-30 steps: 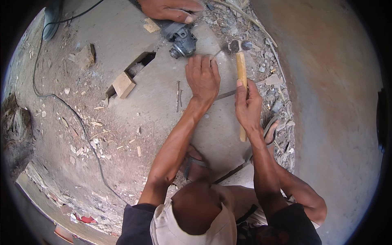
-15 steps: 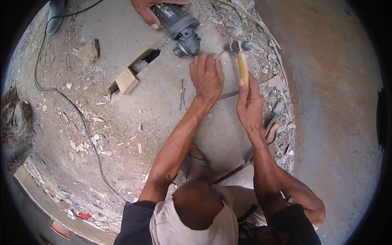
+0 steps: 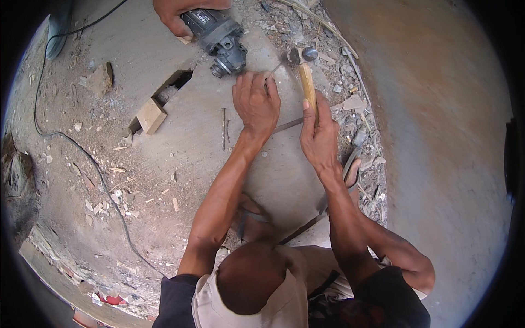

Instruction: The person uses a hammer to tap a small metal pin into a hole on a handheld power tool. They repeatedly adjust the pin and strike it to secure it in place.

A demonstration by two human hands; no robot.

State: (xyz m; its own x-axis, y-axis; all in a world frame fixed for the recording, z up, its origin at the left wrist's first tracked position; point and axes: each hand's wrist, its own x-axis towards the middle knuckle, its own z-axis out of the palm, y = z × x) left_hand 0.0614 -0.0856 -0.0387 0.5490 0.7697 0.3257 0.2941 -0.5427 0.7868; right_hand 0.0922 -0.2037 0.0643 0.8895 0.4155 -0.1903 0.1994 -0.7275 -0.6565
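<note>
In my right hand is a hammer, held by its pale wooden handle with the dark metal head up. My closed left hand pinches a thin metal rod, slanting up beside the hammer head; most of it is hidden by my fingers. Just beyond my left fingers lies a grey-black angle grinder, its bare spindle pointing toward me. Another person's hand grips the grinder's body from the far side. Two nails rest on the concrete slab left of my left wrist.
A long metal bar lies across the slab behind my wrists. At left, a wooden block sits in a slot in the slab. A black cable curves over the dirt. Rubble lines the right side, with smooth floor beyond.
The whole scene has shifted left in the picture. Both hands, the hammer and the grinder keep nearly the same places relative to each other.
</note>
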